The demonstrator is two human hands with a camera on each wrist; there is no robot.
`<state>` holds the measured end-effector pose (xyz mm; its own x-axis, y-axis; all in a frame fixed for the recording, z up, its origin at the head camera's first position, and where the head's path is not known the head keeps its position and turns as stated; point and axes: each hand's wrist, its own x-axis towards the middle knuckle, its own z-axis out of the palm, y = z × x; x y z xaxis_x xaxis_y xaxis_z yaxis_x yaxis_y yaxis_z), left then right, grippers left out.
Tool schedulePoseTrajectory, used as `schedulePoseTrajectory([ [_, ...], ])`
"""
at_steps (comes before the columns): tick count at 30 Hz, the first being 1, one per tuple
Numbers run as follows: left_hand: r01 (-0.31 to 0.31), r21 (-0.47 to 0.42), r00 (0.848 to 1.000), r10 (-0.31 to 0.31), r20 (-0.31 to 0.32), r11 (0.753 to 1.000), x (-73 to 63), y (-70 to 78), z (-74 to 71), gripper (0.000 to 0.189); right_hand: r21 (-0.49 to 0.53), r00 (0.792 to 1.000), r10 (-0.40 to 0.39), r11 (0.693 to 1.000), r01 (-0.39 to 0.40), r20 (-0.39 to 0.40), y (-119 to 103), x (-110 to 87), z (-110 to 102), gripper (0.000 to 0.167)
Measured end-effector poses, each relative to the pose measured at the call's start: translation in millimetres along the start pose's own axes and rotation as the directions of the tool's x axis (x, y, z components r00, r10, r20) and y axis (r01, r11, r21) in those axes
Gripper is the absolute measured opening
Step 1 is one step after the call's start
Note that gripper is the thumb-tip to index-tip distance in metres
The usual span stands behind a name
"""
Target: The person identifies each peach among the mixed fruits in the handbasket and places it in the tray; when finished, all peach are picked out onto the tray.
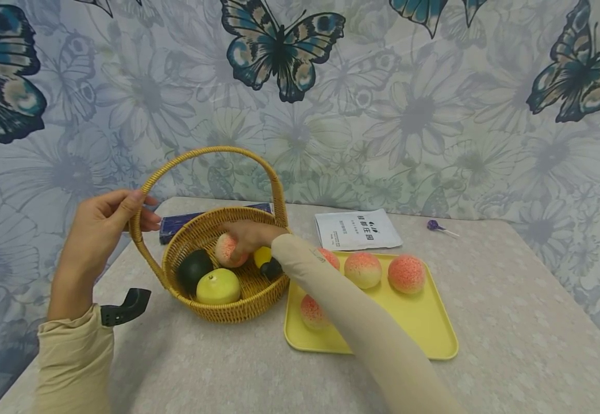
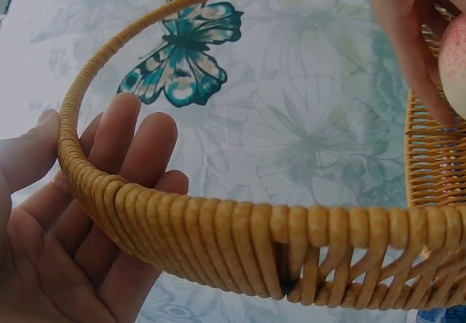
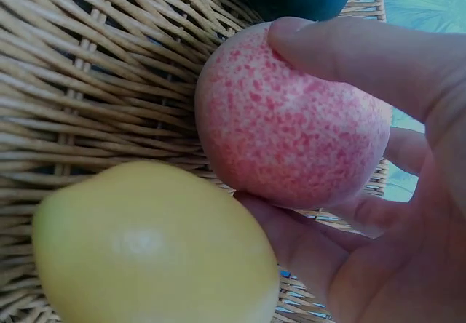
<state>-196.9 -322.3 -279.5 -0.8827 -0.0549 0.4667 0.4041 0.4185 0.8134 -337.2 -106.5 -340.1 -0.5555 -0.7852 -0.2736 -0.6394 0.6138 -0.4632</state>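
My left hand (image 1: 100,224) holds the side of the wicker basket's handle (image 1: 212,150), thumb on one side and fingers behind it. Inside the basket (image 1: 243,311), my right hand (image 1: 258,234) grips a pink-speckled peach (image 3: 291,119), with the thumb over its top and fingers under it. The peach lies close against the woven wall in the right wrist view. A smooth yellow fruit (image 3: 153,243) sits right beside these fingers. Also in the basket are a dark green fruit (image 1: 194,270) and a yellow-green round fruit (image 1: 218,286) at the front.
A yellow tray (image 1: 424,328) right of the basket bears several peaches (image 1: 363,270), partly hidden by my right sleeve (image 1: 352,310). Behind it lie a white packet (image 1: 357,230) and a purple-wrapped lollipop (image 1: 433,225). A dark blue box (image 1: 176,227) lies behind the basket.
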Motion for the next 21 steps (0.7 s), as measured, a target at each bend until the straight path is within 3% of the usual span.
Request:
schedulePoseTrajectory([
  [4, 0.001, 0.020, 1.000, -0.001, -0.001, 1.000, -0.4, 0.3, -0.1, 0.030, -0.025, 1.000, -0.017, 1.000, 0.017, -0.003, 1.9, 0.7, 0.9, 0.075],
  [13, -0.002, 0.042, 1.000, 0.002, 0.001, 0.999, 0.0, -0.1, 0.1, 0.031, 0.068, 0.999, -0.026, 0.997, 0.028, -0.026, 3.9, -6.0, 0.9, 0.071],
  [21, 0.004, -0.008, 1.000, -0.004, 0.009, 1.000, 0.1, -0.8, -0.9, 0.029, 0.087, 0.996, -0.087, 0.992, 0.088, -0.024, 2.3, -7.3, -1.5, 0.067],
])
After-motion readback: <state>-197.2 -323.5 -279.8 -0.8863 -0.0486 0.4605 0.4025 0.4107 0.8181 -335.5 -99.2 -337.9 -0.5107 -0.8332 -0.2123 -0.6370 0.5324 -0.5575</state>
